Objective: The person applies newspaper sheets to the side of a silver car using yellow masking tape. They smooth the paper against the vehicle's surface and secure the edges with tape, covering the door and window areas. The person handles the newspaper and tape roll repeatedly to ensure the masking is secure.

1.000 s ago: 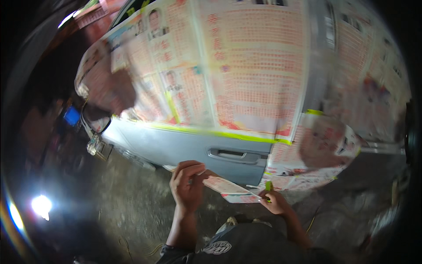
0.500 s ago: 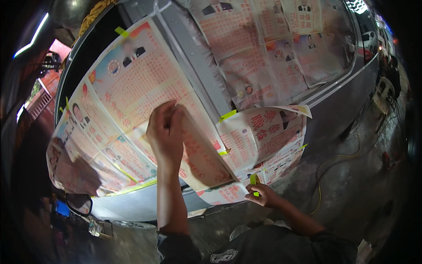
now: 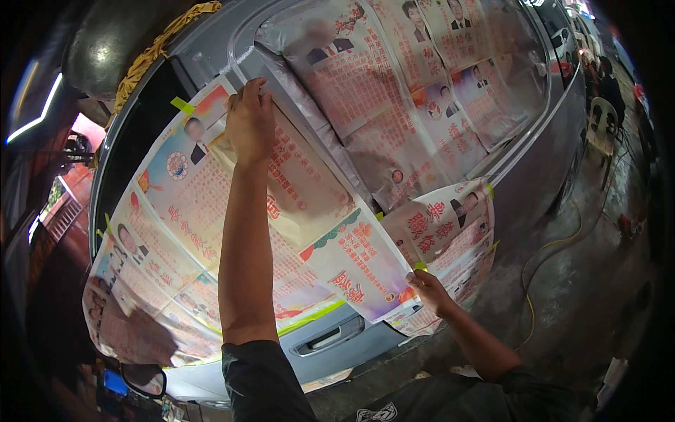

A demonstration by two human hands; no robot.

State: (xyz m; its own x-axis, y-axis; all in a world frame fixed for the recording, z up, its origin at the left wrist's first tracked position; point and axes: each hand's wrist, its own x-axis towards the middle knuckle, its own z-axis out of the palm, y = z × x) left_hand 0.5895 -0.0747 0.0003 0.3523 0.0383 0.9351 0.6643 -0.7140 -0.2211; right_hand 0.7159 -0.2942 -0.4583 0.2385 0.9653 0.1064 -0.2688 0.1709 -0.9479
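Observation:
A newspaper sheet (image 3: 355, 264) with red print and colour pictures stretches between my two hands over the side of a grey vehicle. My left hand (image 3: 251, 121) is up at the sheet's top edge, fingers bent and closed on it. Lower right, my right hand (image 3: 430, 290) pinches the sheet's edge, and a bit of yellow-green tape (image 3: 420, 266) shows at its fingertips. Behind the held sheet, other newspaper sheets (image 3: 176, 204) cover the front door, fixed with yellow-green tape strips (image 3: 183, 105). Another sheet (image 3: 439, 228) hangs loosely curved on the panel to the right.
A door handle (image 3: 327, 341) shows below the paper. The rear window (image 3: 415, 105) is covered with newspaper under clear film. A side mirror (image 3: 145, 380) juts out at lower left. On the floor at right lie a yellow hose (image 3: 531, 295) and, farther off, a chair (image 3: 602, 126).
My left hand has risen toward the top of the door, drawing the sheet up and unfolding it flatter. My right hand has shifted slightly up and right. The view has moved a little.

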